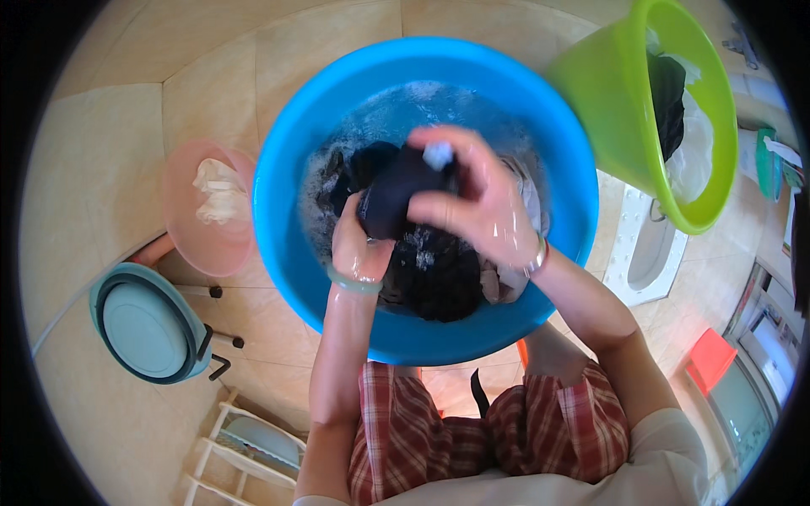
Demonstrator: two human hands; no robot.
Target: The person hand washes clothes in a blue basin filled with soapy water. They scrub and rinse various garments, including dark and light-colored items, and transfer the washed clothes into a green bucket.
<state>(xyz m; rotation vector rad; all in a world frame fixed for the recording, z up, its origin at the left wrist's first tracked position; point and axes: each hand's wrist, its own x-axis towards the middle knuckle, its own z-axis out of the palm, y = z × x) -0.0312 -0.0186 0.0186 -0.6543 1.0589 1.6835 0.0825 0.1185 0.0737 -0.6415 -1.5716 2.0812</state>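
Observation:
Over the water in a large blue basin [283, 160], my left hand [359, 244] is closed on a dark navy, wet garment [392, 198]. My right hand [477, 198] curls its fingers and thumb around the same cloth from the right, slightly smeared by motion. By its fingertips is a small pale blue-white lump [438, 155], soap or suds; I cannot tell which. Below my hands a black garment [443, 282] lies soaking with foam on it. Greyish light cloth [510, 282] shows beside it, partly hidden by my right wrist.
At the upper right a tilted green bucket [603, 110] holds dark and white cloth. A pink basin [190, 240] with white cloth stands left. Below it are teal collapsible basins [143, 329] and a wooden rack [207, 451]. A white squat toilet [650, 253] lies right of the blue basin.

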